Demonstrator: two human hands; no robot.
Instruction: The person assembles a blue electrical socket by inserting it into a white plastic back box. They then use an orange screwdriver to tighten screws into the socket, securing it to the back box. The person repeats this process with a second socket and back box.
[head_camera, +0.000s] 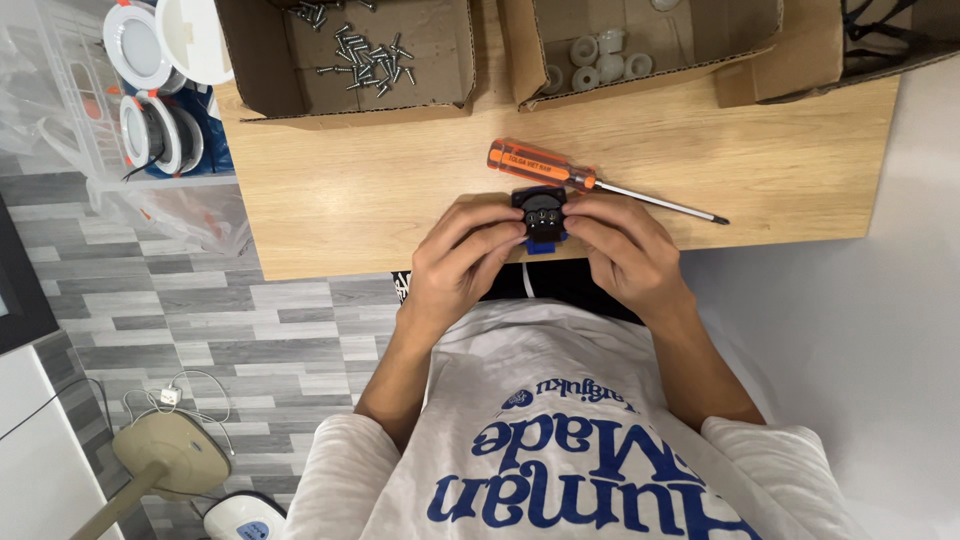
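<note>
Both my hands hold a small black square part (540, 212) with a blue piece at its lower edge, just above the near edge of the wooden table (330, 200). My left hand (462, 258) grips its left side with the fingertips. My right hand (625, 250) grips its right side. An orange-handled screwdriver (590, 182) lies on the table just behind the part, with its tip pointing right.
A cardboard box of several loose screws (365, 55) stands at the back left of the table. Beside it a second box holds white round plastic pieces (598, 58). Round white lamp fittings (150, 90) lie in a clear bin left of the table.
</note>
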